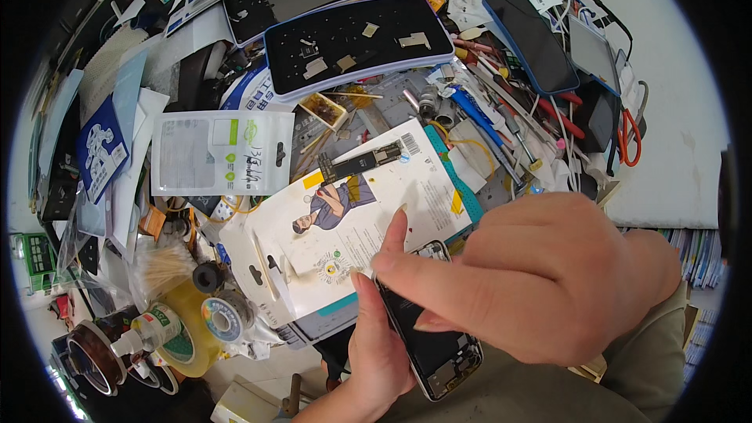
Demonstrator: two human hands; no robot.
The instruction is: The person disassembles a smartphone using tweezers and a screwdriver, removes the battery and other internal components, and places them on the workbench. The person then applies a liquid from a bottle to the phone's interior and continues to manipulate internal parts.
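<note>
Opened phone (pixel 429 342) located at lower centre of the frame, tilted, top end toward the centre, held off the surface. Its near-left edge is held by the left hand (pixel 378 364); thumb laid along the rim, grip closed on the frame. Right hand (pixel 540 282) is held over the phone, a finger extended across its upper part. Right grip: cannot tell; whether anything is pinched is hidden by the hand itself.

Handling (judged): phone should be light, frame stiff, rim likely a bit slippery; exposed innards likely fragile, dark flat part inside not to be pressed or bent. Best taken by the outer side rails, fingers kept off the bare parts at the lower end.

Circuit board strip (pixel 366 163) is laid on the white package (pixel 337 239), mid-frame; thin, easily scratched by judgement, to be lifted by its edges. Small metal pieces are scattered on the black tray (pixel 368 35), upper centre; easily lost if knocked.
</note>
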